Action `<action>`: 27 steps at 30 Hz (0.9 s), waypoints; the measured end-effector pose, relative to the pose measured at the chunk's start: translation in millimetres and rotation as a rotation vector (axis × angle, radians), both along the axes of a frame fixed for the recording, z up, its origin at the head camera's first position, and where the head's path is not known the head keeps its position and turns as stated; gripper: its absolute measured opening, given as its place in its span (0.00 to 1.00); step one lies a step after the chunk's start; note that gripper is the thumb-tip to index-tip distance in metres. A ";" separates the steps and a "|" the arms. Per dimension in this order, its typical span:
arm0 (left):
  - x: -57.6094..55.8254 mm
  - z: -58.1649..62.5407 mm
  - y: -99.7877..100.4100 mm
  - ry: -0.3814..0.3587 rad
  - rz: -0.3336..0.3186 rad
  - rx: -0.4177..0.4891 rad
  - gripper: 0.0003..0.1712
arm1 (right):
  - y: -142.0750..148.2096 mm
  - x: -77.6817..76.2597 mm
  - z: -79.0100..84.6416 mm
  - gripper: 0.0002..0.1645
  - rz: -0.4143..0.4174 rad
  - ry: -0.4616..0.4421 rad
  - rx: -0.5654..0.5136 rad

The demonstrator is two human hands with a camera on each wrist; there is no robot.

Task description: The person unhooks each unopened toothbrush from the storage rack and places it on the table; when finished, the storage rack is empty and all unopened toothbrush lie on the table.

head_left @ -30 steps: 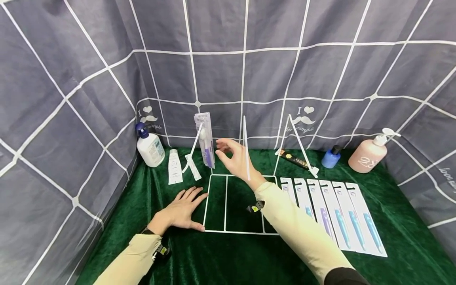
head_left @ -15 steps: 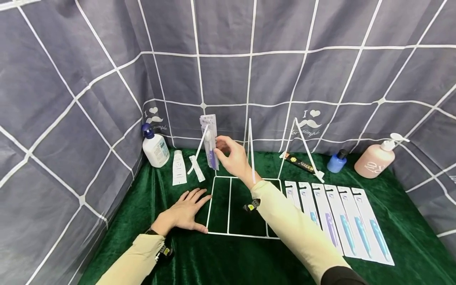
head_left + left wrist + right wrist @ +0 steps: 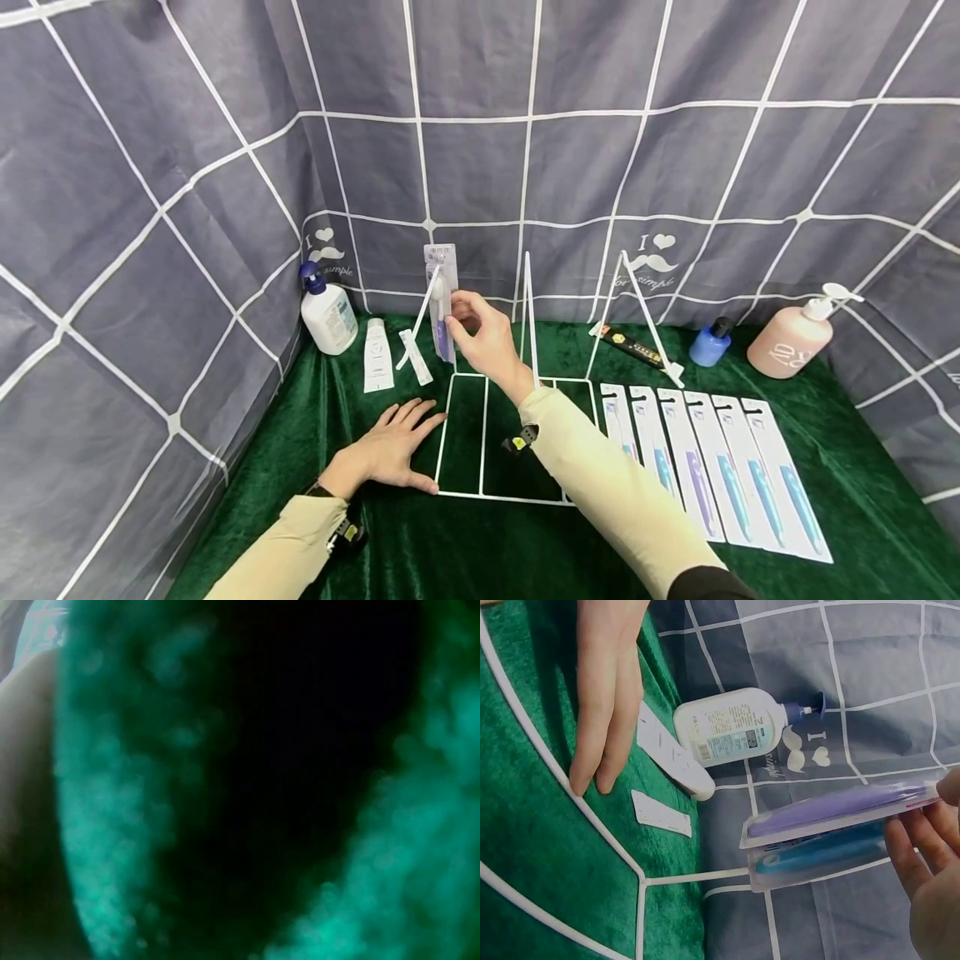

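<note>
My right hand point(image 3: 487, 337) pinches a packaged purple toothbrush point(image 3: 442, 337) that stands upright at a slanted white prong on the left of a white wire rack point(image 3: 482, 437). In the right wrist view, the thumb lies on the purple toothbrush pack point(image 3: 840, 806) while fingers curl between it and a packaged blue toothbrush point(image 3: 817, 851) behind it. My left hand point(image 3: 390, 446) rests flat with spread fingers on the green cloth, fingertips touching the rack's left edge. The left wrist view is mostly blurred green cloth point(image 3: 120, 862).
Several packaged toothbrushes point(image 3: 727, 471) lie in a row to the right. Along the back are a white pump bottle point(image 3: 330, 319), a white tube point(image 3: 377, 357), a small white packet point(image 3: 417, 358), a black box point(image 3: 633, 345), a blue bottle point(image 3: 709, 343) and a pink pump bottle point(image 3: 791, 337).
My right hand has moved left to the hanging toothbrush packs and taken hold of the purple one, whose pack has turned slightly. The left hand stays in place; the view has shifted slightly.
</note>
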State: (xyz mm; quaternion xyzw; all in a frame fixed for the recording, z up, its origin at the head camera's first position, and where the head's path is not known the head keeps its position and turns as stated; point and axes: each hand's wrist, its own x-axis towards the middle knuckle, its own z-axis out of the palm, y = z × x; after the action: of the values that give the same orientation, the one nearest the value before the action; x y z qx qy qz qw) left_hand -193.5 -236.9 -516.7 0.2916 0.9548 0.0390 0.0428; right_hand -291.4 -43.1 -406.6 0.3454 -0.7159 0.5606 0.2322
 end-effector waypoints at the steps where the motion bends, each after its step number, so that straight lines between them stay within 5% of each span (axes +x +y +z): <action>1: 0.0 0.1 0.2 0.002 -0.003 0.000 0.65 | 0.1 3.3 3.7 0.17 -0.002 0.007 -0.004; 10: -0.3 3.4 1.5 0.013 0.005 -0.020 0.65 | 2.3 19.0 16.8 0.17 0.001 0.034 -0.014; 19: 1.0 0.1 0.5 0.011 -0.001 -0.010 0.65 | 7.1 25.8 16.6 0.31 0.075 0.072 -0.030; 27: 2.7 2.3 1.3 0.016 0.003 -0.009 0.64 | 11.1 30.6 18.0 0.32 0.080 0.072 -0.025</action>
State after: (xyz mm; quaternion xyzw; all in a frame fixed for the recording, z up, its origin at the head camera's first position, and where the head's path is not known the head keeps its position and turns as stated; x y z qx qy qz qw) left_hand -190.8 -235.6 -514.4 0.2904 0.9557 0.0324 0.0367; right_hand -260.9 -32.0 -388.6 0.3907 -0.6857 0.5655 0.2397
